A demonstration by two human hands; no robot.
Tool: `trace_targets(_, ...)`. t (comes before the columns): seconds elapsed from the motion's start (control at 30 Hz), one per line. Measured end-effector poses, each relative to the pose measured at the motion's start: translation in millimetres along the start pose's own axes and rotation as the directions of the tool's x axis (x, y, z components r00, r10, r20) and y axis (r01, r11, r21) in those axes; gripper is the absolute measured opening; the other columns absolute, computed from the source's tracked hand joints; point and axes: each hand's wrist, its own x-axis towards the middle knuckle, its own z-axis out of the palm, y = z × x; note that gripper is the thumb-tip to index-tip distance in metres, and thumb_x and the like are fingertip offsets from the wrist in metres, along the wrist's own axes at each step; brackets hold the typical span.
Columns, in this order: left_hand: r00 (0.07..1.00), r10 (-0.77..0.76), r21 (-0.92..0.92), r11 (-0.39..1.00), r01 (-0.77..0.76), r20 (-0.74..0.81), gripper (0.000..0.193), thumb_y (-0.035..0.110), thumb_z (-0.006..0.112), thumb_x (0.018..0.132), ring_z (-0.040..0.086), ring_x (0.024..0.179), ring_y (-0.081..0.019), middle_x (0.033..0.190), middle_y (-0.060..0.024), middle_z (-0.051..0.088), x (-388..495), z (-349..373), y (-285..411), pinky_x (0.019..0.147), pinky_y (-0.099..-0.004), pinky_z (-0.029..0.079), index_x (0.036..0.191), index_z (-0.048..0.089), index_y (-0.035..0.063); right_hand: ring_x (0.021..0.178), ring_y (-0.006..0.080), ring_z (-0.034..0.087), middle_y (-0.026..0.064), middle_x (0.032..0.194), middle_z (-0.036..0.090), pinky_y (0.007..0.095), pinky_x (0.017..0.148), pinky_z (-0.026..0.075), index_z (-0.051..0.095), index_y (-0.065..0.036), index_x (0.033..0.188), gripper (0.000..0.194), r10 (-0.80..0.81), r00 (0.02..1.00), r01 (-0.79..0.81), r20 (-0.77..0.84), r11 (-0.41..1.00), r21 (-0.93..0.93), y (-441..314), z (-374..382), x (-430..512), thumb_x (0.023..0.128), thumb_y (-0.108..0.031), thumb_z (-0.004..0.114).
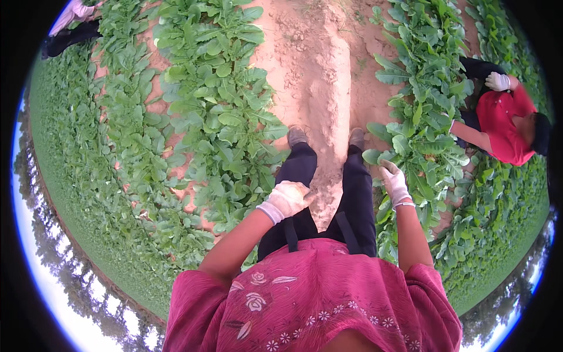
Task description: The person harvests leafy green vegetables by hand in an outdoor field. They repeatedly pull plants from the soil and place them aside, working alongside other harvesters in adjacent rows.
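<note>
A dirt-marked whitish work glove covers my left hand [288,198], which rests over the dark trousers [297,165] at my thigh; its fingers are partly hidden, and I see no object in it. My right hand [393,178], in a similar glove with a bracelet at the wrist, reaches beside the row of leafy green plants [422,145] on the right. Its fingertips are at the edge of a broad leaf [372,156]; whether they pinch it cannot be told.
Between my shoes runs a raised ridge of reddish soil [327,88]. Another row of plants [224,101] grows close on the left. A co-worker in a red shirt [501,123] bends over the plants at right; another person [72,26] is at the far upper left.
</note>
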Motion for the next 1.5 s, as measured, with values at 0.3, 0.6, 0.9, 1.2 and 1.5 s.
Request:
trace_targets(0.3,0.977,0.080,0.140,0.984,-0.109,0.198,0.042,0.046,0.057,0.093,0.068,0.080,-0.0313,0.074,-0.0111,0.069,200.8,116.2,-35.1,0.082,-0.0432,0.052,0.076,0.072,0.0106,0.119,0.0195,0.061,0.0136,0.129,0.067,0.0292,0.104,0.045,0.058,0.000,0.135,0.045,-0.140,0.989,0.125,-0.055,0.966,-0.225,59.2,50.0,166.2,0.095,-0.020,0.062)
trace_targets(0.6,0.813,0.132,0.139,0.958,-0.252,0.567,0.057,0.056,0.049,0.095,0.069,0.092,-0.0357,0.089,-0.0185,0.072,356.9,123.9,-116.3,0.085,-0.0468,0.053,0.089,0.076,0.0058,0.089,0.0277,0.068,0.0087,0.102,0.072,0.0392,0.081,0.055,0.067,-0.010,0.122,0.044,0.399,0.871,-0.483,-0.286,0.801,-0.355,195.5,-124.1,269.2,0.087,-0.036,0.063)
trace_targets(0.9,0.550,0.109,0.203,0.857,-0.475,0.828,0.047,0.046,0.053,0.093,0.069,0.105,-0.0349,0.106,-0.0199,0.073,435.4,101.3,-131.3,0.093,-0.0447,0.053,0.100,0.078,0.0071,0.064,0.0238,0.069,0.0099,0.085,0.073,0.0375,0.052,0.053,0.068,-0.010,0.102,0.025,0.456,0.782,-0.429,-0.424,0.888,0.163,231.7,-115.3,290.2,0.099,-0.028,0.052)
trace_targets(1.2,0.617,0.143,0.276,0.801,-0.531,0.774,0.041,0.039,0.053,0.093,0.069,0.105,-0.0346,0.106,-0.0177,0.073,438.3,109.2,-124.9,0.091,-0.0457,0.053,0.099,0.077,0.0071,0.057,0.0220,0.066,0.0095,0.080,0.072,0.0362,0.048,0.049,0.070,-0.007,0.097,0.028,0.388,0.813,-0.357,-0.435,0.921,0.156,235.4,-122.0,299.5,0.097,-0.030,0.054)
trace_targets(1.5,0.725,0.067,0.420,0.777,-0.470,0.686,0.063,0.057,0.045,0.095,0.071,0.087,-0.0357,0.080,-0.0188,0.072,429.0,118.2,-115.4,0.084,-0.0442,0.055,0.077,0.075,0.0050,0.051,0.0202,0.063,0.0090,0.075,0.072,0.0348,0.043,0.046,0.072,-0.004,0.092,0.033,0.265,0.874,-0.238,-0.407,0.964,0.117,247.6,-133.8,306.3,0.096,-0.032,0.055)
